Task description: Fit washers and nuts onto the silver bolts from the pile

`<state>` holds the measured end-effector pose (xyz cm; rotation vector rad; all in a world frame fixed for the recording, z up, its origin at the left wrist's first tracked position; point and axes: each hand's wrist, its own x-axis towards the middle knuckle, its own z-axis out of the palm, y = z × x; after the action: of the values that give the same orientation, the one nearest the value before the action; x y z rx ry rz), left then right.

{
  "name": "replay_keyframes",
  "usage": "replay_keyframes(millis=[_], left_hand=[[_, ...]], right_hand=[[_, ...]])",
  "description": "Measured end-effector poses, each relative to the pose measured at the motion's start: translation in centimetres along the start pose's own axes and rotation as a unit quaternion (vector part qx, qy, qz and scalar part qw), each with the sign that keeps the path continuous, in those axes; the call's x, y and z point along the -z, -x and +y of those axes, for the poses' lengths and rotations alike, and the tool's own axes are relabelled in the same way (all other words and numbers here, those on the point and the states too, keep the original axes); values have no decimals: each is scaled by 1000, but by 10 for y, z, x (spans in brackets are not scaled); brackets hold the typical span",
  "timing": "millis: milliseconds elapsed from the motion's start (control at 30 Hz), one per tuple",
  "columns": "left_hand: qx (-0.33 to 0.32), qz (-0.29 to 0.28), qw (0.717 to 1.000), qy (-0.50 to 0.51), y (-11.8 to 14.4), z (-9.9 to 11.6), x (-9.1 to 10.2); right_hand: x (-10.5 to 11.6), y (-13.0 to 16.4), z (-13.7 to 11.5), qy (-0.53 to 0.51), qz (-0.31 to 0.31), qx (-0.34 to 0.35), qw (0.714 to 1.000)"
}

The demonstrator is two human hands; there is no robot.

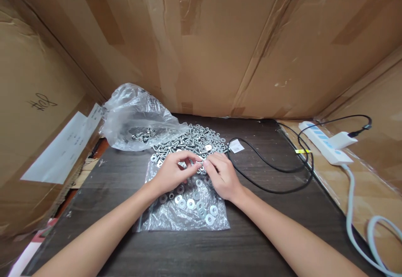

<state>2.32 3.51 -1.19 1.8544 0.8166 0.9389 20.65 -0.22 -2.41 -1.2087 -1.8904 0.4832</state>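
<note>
My left hand (173,172) and my right hand (222,175) meet fingertip to fingertip over a flat clear plastic bag (188,216) on the dark wooden table (270,210). Between the fingertips sits a small metal bolt (201,163), pinched from both sides; its details are too small to tell. Several flat metal washers (201,208) lie loose on the flat bag below the hands. Just behind the hands spreads a pile of bolts and washers (196,139).
A crumpled clear bag (135,116) with some bolts inside sits at back left. A black cable (276,170) loops on the right, leading to a white power strip (326,145). Cardboard walls (220,47) enclose the table on three sides.
</note>
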Motion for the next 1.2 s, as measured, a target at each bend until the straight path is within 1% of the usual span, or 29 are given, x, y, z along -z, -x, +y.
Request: replay_keyframes(millis=[100, 200, 267, 400, 633, 867, 1000, 1200], left_hand=[[29, 6, 999, -11, -1, 0, 1], [52, 8, 998, -23, 0, 1, 1], [48, 14, 998, -29, 0, 0, 0], [37, 20, 998, -42, 0, -2, 0], [36, 17, 998, -42, 0, 0, 1], [35, 18, 998, -41, -1, -2, 0], [29, 15, 998, -48, -2, -4, 0], [3, -7, 998, -68, 0, -4, 1]], right_hand=[[0, -1, -1, -21, 7, 6, 1000], [1, -2, -2, -25, 27, 22, 999], [3, -2, -1, -27, 35, 28, 999], [2, -3, 1, -47, 32, 33, 998], [3, -2, -1, -40, 42, 62, 996], [3, -4, -1, -72, 52, 66, 994], [1, -3, 1, -83, 37, 65, 994], [0, -2, 3, -95, 15, 58, 994]])
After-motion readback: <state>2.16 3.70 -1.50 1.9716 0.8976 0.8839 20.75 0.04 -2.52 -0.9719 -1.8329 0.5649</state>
